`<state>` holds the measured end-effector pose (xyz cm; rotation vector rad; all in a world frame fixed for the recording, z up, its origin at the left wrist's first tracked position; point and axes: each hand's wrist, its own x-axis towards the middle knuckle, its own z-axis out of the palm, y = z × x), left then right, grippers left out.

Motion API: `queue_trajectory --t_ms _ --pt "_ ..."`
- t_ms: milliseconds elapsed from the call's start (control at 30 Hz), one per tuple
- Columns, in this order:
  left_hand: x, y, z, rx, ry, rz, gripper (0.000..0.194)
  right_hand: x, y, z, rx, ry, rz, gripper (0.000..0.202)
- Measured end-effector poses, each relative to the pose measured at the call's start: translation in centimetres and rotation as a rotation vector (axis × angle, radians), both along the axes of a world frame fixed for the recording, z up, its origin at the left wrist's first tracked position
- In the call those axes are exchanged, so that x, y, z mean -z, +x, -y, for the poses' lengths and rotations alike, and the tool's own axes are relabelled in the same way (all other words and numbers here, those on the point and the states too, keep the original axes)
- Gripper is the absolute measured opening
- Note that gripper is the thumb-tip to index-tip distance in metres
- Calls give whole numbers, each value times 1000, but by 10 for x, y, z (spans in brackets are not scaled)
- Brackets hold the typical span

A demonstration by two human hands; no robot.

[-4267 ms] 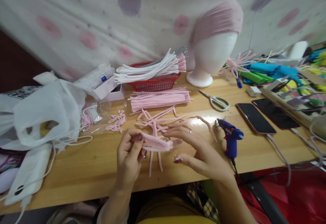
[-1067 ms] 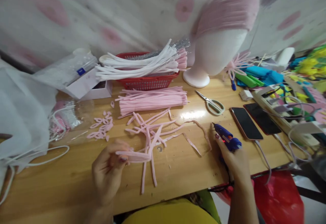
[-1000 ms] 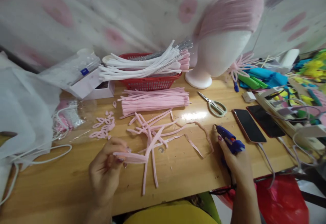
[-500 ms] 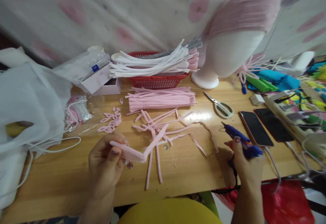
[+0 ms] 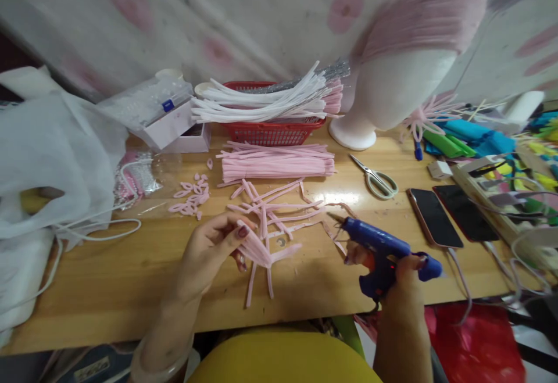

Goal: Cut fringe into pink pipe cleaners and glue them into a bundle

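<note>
My left hand (image 5: 218, 246) pinches a folded pink fuzzy piece (image 5: 256, 248), whose one arm bends out to the right above the wooden table. In my right hand (image 5: 392, 278) is a blue glue gun (image 5: 377, 240), its nozzle pointing left toward the pink piece but apart from it. A small red light shows on the gun. Beneath and behind the pink piece lie loose pink strips (image 5: 279, 206), some crossing each other. Small pink loops (image 5: 192, 197) rest on the table to the left. A thick bundle of pink stems (image 5: 276, 165) lies behind the strips.
Behind the bundle, a red basket (image 5: 270, 134) holds white, silver and pink stems. Scissors (image 5: 379, 184) lie right of the bundle, near a white foam head (image 5: 387, 92). Two phones (image 5: 436, 220) and a power strip are at the right. White boxes and a bag stand left.
My right hand has lifted the glue gun off the table and brought it left, nozzle toward the pink piece. My left hand has moved right with the pink piece. The view has shifted slightly.
</note>
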<state>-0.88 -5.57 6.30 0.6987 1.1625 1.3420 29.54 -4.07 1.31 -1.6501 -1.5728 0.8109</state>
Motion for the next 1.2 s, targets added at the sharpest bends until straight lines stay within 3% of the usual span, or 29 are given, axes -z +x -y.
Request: queue_trajectory --t_ms 133,300,500,700,1200 --pt "1 9 -2 60 -30 35 32 -3 -21 6 -149 -77 -199 80" --pt "2 14 -3 83 -21 14 33 -7 -27 8 -290 -115 -225 68" --pt "-4 16 -6 128 55 -57 32 -17 -36 5 -390 -116 -287 75" --pt "-11 18 -11 137 89 -106 31 -24 -41 2 -416 -86 -406 81" --pt "-13 18 -14 219 38 -106 34 -15 -39 -2 -327 -218 -464 89"
